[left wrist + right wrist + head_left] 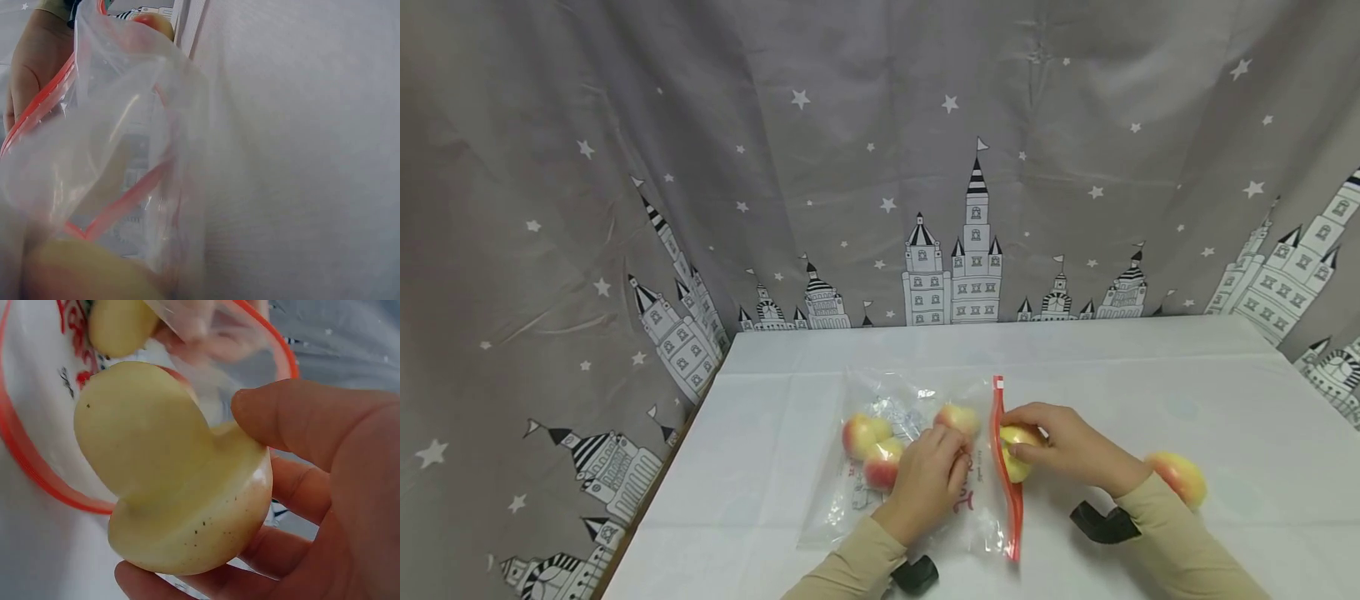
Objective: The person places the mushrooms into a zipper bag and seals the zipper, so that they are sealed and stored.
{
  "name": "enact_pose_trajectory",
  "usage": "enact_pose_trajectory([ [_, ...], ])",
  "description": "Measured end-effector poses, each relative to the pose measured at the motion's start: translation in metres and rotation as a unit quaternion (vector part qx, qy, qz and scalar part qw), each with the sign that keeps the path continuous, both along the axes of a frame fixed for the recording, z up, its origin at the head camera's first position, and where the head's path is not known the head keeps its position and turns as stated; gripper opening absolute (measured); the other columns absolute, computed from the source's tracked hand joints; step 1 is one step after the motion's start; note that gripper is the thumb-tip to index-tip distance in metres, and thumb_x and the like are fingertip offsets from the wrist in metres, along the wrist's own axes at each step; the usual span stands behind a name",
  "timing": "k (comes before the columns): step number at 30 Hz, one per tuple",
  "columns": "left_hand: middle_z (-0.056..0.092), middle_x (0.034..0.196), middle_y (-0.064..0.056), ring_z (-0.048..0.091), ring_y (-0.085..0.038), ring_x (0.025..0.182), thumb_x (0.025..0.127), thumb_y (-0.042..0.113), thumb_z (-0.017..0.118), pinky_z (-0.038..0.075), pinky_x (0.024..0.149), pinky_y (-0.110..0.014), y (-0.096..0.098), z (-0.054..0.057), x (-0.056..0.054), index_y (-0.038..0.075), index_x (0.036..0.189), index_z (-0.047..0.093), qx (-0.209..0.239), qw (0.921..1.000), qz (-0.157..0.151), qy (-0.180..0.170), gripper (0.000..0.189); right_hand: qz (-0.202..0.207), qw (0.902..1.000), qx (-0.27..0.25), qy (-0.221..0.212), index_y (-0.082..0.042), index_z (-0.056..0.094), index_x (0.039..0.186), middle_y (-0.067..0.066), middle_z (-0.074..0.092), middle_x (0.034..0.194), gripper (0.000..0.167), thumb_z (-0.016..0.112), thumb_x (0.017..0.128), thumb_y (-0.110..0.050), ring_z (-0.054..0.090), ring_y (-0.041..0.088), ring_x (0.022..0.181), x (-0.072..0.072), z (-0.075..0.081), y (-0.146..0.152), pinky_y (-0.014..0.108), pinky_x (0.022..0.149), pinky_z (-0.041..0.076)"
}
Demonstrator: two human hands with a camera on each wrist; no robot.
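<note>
A clear zip bag (910,521) with a red zipper edge lies on the white table, its mouth facing right. Inside it are several yellow-and-red, peach-like fruit pieces (881,464). My left hand (925,479) is over the bag with curled fingers, pinching its clear film beside the fruit nearest the mouth. At the red edge, my right hand (1067,446) grips another fruit piece (187,487) between thumb and fingers. This piece is pale yellow, with a deep notch between two rounded lobes. In the right wrist view it overlaps the bag's opened mouth.
One more yellow-and-red fruit piece (1177,479) lies on the table (760,417) beside the right forearm. Black wrist-worn devices (1105,523) sit below both wrists. Behind the table hangs a grey curtain (850,167) printed with castles and stars.
</note>
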State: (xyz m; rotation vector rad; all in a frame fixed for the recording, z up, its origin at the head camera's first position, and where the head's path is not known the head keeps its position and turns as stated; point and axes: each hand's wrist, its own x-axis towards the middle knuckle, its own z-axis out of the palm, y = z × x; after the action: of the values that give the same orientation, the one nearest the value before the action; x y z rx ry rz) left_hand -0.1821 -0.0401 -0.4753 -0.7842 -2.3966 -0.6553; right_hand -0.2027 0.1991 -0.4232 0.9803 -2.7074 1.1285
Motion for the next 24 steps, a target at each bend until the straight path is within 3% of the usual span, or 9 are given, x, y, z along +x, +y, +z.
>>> enact_pose_trajectory([
  [6,0.058,0.086,0.005,0.054,-0.011,0.077,0.092,0.016,0.068,0.044,0.067,-0.023,-0.001,-0.001,0.000,0.017,0.092,0.060,-0.001,1.0000,-0.001,0.002,0.008,0.015,0.9998,0.004,-0.009,-0.005,0.071,0.109,0.001,0.070,0.099,0.023,0.074,0.086,-0.008,0.056,0.005,0.086,0.000,-0.009,-0.011,0.024,0.074,0.050],
  [13,0.058,0.086,0.005,0.054,-0.011,0.076,0.092,0.015,0.068,0.044,0.066,-0.023,0.000,-0.002,-0.002,0.017,0.093,0.060,0.000,0.9999,-0.006,0.016,0.008,0.023,0.9996,-0.009,-0.015,-0.013,0.066,0.092,-0.008,0.055,0.079,0.015,0.073,0.083,-0.005,0.046,0.001,0.074,0.001,-0.020,-0.019,0.020,0.064,0.041],
  [17,0.059,0.086,0.005,0.055,-0.011,0.077,0.091,0.015,0.068,0.045,0.066,-0.024,0.001,-0.002,-0.002,0.017,0.093,0.061,0.008,0.9997,-0.010,0.020,0.008,0.029,0.9988,-0.018,-0.036,-0.011,0.068,0.097,-0.009,0.052,0.077,0.014,0.077,0.086,-0.011,0.044,0.000,0.073,0.003,-0.023,-0.021,0.020,0.062,0.040],
  [24,0.061,0.087,0.004,0.056,-0.011,0.077,0.091,0.013,0.067,0.046,0.067,-0.024,0.000,-0.002,-0.002,0.016,0.094,0.062,0.008,0.9997,-0.012,0.021,0.007,0.034,0.9970,-0.033,-0.061,-0.004,0.071,0.109,-0.008,0.052,0.076,0.026,0.079,0.086,-0.013,0.044,-0.001,0.071,0.006,-0.023,-0.027,0.019,0.058,0.040],
])
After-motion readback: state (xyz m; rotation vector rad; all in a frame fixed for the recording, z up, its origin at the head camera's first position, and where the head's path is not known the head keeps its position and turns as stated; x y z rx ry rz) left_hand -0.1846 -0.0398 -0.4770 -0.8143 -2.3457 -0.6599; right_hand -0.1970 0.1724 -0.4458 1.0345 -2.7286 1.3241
